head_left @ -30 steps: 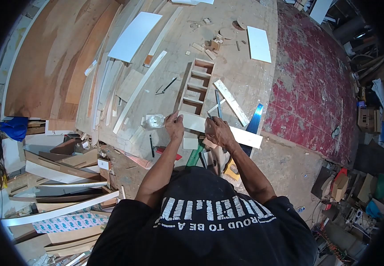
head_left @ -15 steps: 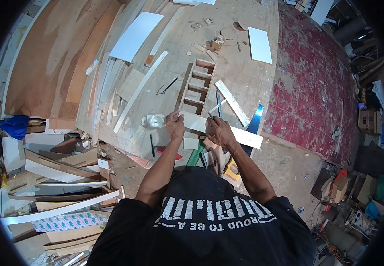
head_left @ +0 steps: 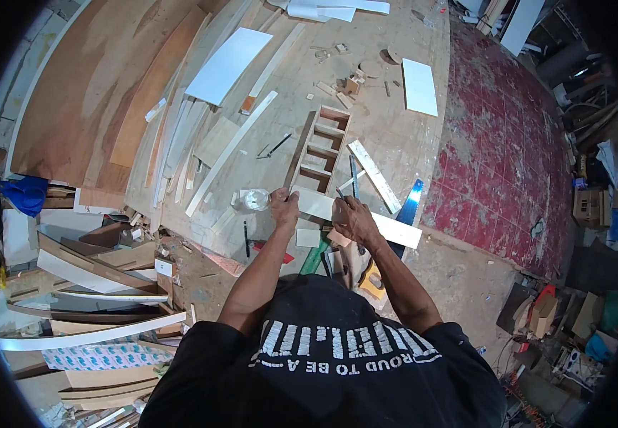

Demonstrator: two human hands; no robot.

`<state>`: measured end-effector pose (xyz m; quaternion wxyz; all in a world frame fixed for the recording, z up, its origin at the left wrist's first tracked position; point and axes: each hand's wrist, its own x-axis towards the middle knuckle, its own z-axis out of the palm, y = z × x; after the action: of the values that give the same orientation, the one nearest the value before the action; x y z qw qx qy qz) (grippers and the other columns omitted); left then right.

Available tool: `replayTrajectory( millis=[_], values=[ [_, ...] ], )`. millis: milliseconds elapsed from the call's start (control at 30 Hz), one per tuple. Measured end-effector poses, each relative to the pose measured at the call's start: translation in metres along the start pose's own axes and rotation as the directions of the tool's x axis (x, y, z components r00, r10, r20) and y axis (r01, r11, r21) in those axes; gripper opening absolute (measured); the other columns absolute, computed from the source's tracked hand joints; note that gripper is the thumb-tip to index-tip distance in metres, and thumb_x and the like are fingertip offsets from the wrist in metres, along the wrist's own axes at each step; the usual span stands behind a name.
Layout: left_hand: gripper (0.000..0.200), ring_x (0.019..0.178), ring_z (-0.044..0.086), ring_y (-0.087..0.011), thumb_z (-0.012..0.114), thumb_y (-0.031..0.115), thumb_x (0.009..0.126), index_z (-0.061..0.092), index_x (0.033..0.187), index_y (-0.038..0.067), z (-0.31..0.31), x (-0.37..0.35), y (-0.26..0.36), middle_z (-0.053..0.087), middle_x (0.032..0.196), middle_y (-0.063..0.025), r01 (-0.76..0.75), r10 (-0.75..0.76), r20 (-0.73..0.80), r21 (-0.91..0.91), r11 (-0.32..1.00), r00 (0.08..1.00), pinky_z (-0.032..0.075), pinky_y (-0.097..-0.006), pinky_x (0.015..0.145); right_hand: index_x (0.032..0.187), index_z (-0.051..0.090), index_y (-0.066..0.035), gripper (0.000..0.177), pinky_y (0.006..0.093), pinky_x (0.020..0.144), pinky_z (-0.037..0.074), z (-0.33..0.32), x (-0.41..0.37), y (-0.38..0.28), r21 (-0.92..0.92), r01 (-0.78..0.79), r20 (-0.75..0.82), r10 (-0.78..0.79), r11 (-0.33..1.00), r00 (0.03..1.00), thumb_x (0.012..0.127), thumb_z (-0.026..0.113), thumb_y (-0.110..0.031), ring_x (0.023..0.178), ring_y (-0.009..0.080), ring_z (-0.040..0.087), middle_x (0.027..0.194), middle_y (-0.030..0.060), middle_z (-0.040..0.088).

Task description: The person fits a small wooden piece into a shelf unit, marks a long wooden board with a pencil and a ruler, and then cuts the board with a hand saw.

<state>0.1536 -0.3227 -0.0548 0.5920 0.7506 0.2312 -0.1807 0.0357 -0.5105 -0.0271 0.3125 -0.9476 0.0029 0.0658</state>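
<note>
My left hand is closed on the left end of a pale wooden strip, which lies slantwise across the near end of a small wooden frame with compartments. Over the middle of that strip is my right hand, its fingers pinched around a thin dark pencil. A steel ruler lies just beyond my right hand. Beside it rests a whitish wooden batten. The handsaw's blue blade sticks out past the strip on the right. Left of my left hand is a clear container.
A white panel and long strips cover the table's left side. Another white panel lies at the back right. A yellow-handled tool and a green object sit near my body. Offcuts are stacked at lower left.
The camera view has tilted, so the table items appear slightly lower. Both hands stay on the strip, with only a slight shift of the right fingers.
</note>
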Motion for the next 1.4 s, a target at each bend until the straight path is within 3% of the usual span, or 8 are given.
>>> replayTrajectory(
  millis=[100,133,200,333,533,767,1233,1400],
  values=[
    [0.049,0.091,0.062,-0.0259,0.072,0.015,0.086,0.050,0.128,0.000,0.000,0.019,-0.033,0.058,0.111,-0.0189,-0.375,0.403,-0.039,0.295,0.879,0.915,0.054,-0.0386,0.078,0.133,0.049,-0.002,0.069,0.0475,0.095,0.043,-0.005,0.003,0.002,0.010,0.000,-0.006,0.000,1.000,1.000,0.075,0.073,-0.031,0.114,0.0383,0.052,0.122,0.0203,0.053],
    [0.049,0.091,0.062,-0.0259,0.072,0.015,0.086,0.050,0.128,0.000,-0.001,0.008,-0.021,0.058,0.111,-0.0189,-0.375,0.403,-0.040,0.293,0.880,0.914,0.054,-0.0386,0.078,0.132,0.049,-0.003,0.067,0.0489,0.093,0.043,-0.007,0.004,0.005,0.005,-0.002,-0.072,0.003,1.000,0.997,0.075,0.074,-0.028,0.113,0.0384,0.052,0.122,0.0200,0.054],
    [0.042,0.104,0.058,-0.0390,0.069,0.011,0.084,0.056,0.121,-0.003,-0.002,-0.013,0.000,0.060,0.107,-0.0236,-0.555,0.599,0.003,0.380,0.740,0.801,0.045,-0.0465,0.094,0.128,0.050,-0.004,0.063,0.0517,0.092,0.044,-0.012,0.012,0.014,0.037,-0.041,-0.138,0.045,0.998,0.989,0.074,0.075,-0.023,0.113,0.0402,0.052,0.124,0.0221,0.054],
    [0.035,0.109,0.055,-0.0406,0.063,0.006,0.084,0.062,0.118,-0.002,0.003,-0.001,0.003,0.059,0.111,-0.0233,-0.591,0.607,0.105,0.411,0.695,0.788,0.043,-0.0472,0.096,0.128,0.050,-0.003,0.061,0.0518,0.088,0.049,-0.034,0.042,0.036,0.053,-0.074,-0.145,0.081,0.996,0.986,0.074,0.075,-0.021,0.102,0.0389,0.059,0.120,0.0217,0.057],
    [0.037,0.101,0.063,-0.0307,0.057,-0.005,0.084,0.065,0.119,0.000,0.013,0.037,0.018,0.061,0.112,-0.0191,-0.598,0.603,0.150,0.446,0.666,0.783,0.050,-0.0365,0.090,0.133,0.049,-0.003,0.067,0.0520,0.092,0.048,-0.049,0.076,0.051,0.030,-0.092,-0.106,0.095,0.995,0.990,0.074,0.075,-0.021,0.113,0.0375,0.057,0.126,0.0165,0.056],
    [0.032,0.104,0.062,-0.0336,0.054,-0.002,0.086,0.068,0.114,0.000,0.015,0.056,0.025,0.063,0.109,-0.0195,-0.594,0.561,0.205,0.372,0.714,0.802,0.050,-0.0378,0.093,0.133,0.050,-0.004,0.067,0.0518,0.094,0.047,-0.042,0.081,0.054,-0.088,-0.050,-0.107,0.041,0.995,0.993,0.074,0.075,-0.021,0.117,0.0360,0.055,0.130,0.0158,0.054],
    [0.022,0.092,0.065,-0.0201,0.060,0.006,0.093,0.071,0.111,0.001,-0.003,0.032,-0.010,0.070,0.102,-0.0133,-0.317,0.314,0.044,0.179,0.931,0.948,0.051,-0.0301,0.085,0.130,0.052,-0.005,0.061,0.0480,0.095,0.045,-0.028,0.052,0.029,-0.075,-0.023,-0.069,0.018,0.997,0.997,0.076,0.073,-0.023,0.113,0.0347,0.055,0.120,0.0149,0.056],
    [0.022,0.086,0.063,-0.0166,0.063,0.007,0.092,0.071,0.112,0.002,-0.004,0.034,-0.016,0.070,0.100,-0.0110,-0.393,0.391,0.049,0.153,0.906,0.919,0.050,-0.0286,0.081,0.130,0.052,-0.006,0.061,0.0478,0.095,0.045,-0.021,0.051,0.034,-0.073,-0.025,-0.080,0.019,0.997,0.997,0.076,0.073,-0.024,0.113,0.0346,0.055,0.121,0.0144,0.056]
  ],
)
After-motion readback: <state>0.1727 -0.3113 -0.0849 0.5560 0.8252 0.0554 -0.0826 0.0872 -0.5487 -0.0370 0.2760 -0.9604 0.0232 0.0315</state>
